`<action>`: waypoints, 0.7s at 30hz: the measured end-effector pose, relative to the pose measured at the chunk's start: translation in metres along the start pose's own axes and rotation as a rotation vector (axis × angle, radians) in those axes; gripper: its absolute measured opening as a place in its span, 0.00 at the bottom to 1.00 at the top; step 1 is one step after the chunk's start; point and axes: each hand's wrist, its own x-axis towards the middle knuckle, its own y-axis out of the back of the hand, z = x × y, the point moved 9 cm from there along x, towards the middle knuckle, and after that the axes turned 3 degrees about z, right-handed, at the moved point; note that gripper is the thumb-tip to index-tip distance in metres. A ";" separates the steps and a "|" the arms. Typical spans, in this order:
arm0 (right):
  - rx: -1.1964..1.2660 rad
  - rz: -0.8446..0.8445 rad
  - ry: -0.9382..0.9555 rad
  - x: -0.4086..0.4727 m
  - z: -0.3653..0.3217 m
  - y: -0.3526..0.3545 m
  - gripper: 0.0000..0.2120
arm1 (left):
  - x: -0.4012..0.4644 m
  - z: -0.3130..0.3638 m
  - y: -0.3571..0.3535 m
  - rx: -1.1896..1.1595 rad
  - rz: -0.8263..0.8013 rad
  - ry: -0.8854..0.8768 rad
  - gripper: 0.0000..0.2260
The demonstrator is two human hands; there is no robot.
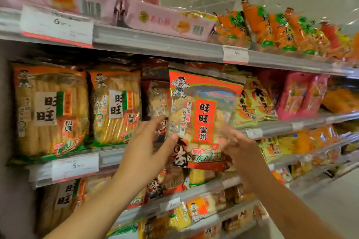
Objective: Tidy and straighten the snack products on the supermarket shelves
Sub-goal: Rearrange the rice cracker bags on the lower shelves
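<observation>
The left hand (150, 141) reaches up with fingers spread and fairly straight, its thumb tip touching the lower left edge of the red rice-cracker bag (202, 114); nothing is gripped. The right hand (240, 146) is at the bag's lower right, blurred, so I cannot tell whether its fingers are loose or closing on the plastic. The bag stands at the front of the middle shelf (272, 127), tilted slightly and overlapping the darker packs (155, 99) behind it on the left and the yellow packs (252, 106) on the right. It is probably light and puffy, with slick crinkly film over brittle crackers (squeezing hard would likely crush them), so the side seams near the bottom look like the safest places to hold while squaring it up. Farther left, two orange-and-green cracker bags (77, 110) face forward. Above, pink boxes (167, 21) and orange packets (272, 27) fill the top shelf.
</observation>
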 end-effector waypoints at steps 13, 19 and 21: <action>0.196 0.064 0.029 0.166 0.062 0.133 0.18 | 0.089 0.016 -0.138 0.849 -0.020 -0.095 0.27; 0.185 -0.027 0.017 0.193 0.070 0.090 0.13 | 0.084 0.001 -0.118 0.884 0.019 0.018 0.21; 0.155 -0.041 0.005 0.199 0.072 0.074 0.12 | 0.082 -0.001 -0.111 0.898 0.021 0.037 0.21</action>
